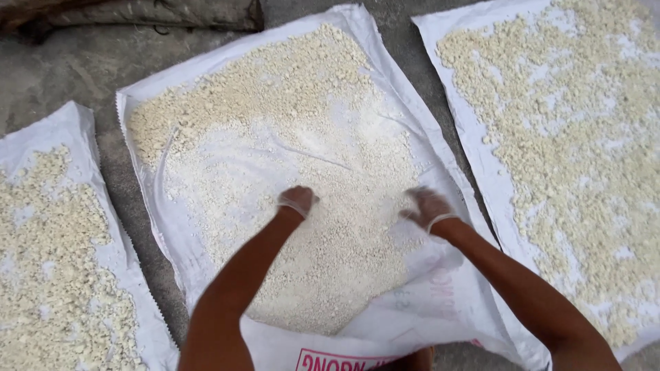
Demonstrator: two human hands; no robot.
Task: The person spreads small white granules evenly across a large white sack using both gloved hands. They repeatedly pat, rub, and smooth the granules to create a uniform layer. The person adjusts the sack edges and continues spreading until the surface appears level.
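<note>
The landmark is the middle sack [405,103], a white woven bag laid flat on the ground [69,69]. Both hands work near its centre, just below a patch of bare cloth. The left hand [297,200] wears a thin pale glove and presses down into the fine meal [330,261] that covers the sack's near half. Its fingers look tucked under, but dust and the glove hide them, so I cannot tell whether it is closed on anything. The right hand [427,207], gloved the same way, is beside it toward the sack's right edge. It is blurred, and I cannot tell how wide it is.

The coarse crumbs [275,89] lie heaped along the sack's far left part, well apart from both hands. Between that heap and the fine meal the layer is thin and uneven.

As I judge it, the step in hand is rubbing and spreading the meal over the cloth, and it is roughly midway: the near half is fine, the far half is lumpy. A next move would call for reaching up the sack to the coarse heap and drawing it into the thin patch without pushing any over the edge.

Another sack [69,124] lies to the left of the middle sack and a third sack [447,41] to its right. Both carry coarse crumbs. A dark bundle [151,14] lies beyond its far left corner.
</note>
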